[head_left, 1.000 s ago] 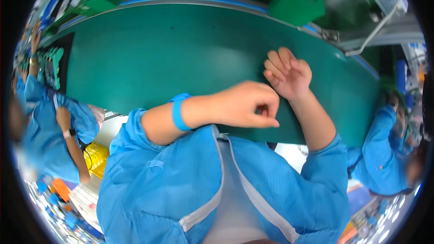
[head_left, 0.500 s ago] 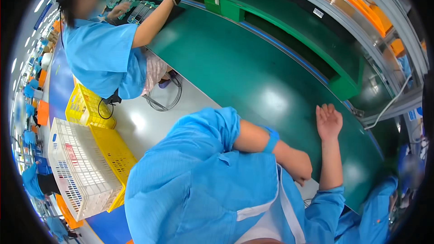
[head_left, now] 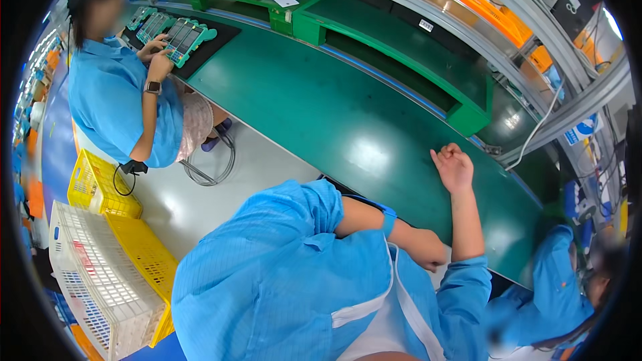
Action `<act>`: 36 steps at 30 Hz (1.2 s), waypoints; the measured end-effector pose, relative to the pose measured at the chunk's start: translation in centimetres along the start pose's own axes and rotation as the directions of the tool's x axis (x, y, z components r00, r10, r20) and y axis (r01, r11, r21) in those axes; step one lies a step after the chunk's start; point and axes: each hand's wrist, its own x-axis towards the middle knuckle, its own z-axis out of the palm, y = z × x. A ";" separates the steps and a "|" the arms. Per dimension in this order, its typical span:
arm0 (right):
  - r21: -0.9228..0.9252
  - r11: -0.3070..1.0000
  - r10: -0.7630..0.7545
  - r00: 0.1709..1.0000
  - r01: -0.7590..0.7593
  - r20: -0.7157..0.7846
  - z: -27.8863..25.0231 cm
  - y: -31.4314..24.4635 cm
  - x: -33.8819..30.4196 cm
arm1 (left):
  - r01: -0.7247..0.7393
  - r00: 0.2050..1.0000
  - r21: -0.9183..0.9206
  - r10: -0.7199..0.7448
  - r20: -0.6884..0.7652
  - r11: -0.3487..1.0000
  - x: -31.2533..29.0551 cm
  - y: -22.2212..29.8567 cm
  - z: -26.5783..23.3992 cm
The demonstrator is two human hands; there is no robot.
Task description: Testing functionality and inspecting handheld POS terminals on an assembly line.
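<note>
My right hand point(head_left: 456, 168) is raised over the green tabletop point(head_left: 314, 107), its palm turned up. The fingers are loosely bent and apart, with nothing in them. My left forearm, with a blue band point(head_left: 388, 220) around it, crosses in front of my body at the table's near edge. Beyond it my left hand point(head_left: 428, 251) is bent down, close to my right forearm. Its fingers look curled in and are partly hidden; no held thing shows.
A co-worker point(head_left: 117, 103) at the far left has both hands at green framed trays point(head_left: 188, 39) on a black mat point(head_left: 224, 37). A green raised shelf point(head_left: 401, 47) runs along the back. White point(head_left: 100, 274) and yellow baskets point(head_left: 100, 184) stand at left. Another person point(head_left: 555, 274) sits at right.
The view has shifted, so most things sit elsewhere in the picture. The co-worker's outstretched arm has come back from the shelf to the trays. My hands keep nearly the same pose.
</note>
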 end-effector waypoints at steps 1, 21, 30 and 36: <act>0.004 1.000 -0.012 1.000 0.012 0.001 -0.3 -0.2 0.0 | -0.145 0.980 -0.119 0.126 -0.153 0.982 -0.3 0.0 -0.1; 0.346 0.935 -0.109 0.993 0.084 0.055 -2.4 -0.5 0.1 | 0.150 0.922 -0.185 -0.205 -0.329 0.971 -1.7 -9.3 -10.2; 0.206 0.966 -0.182 0.977 0.157 0.107 -1.5 -0.1 -0.5 | 0.334 0.878 -0.289 -0.408 -0.252 0.897 -0.6 -7.5 -10.4; 0.080 0.993 -0.098 0.990 0.090 0.105 -1.1 -0.1 -0.6 | 0.282 0.878 -0.301 -0.372 -0.303 0.911 -0.8 -8.1 -11.6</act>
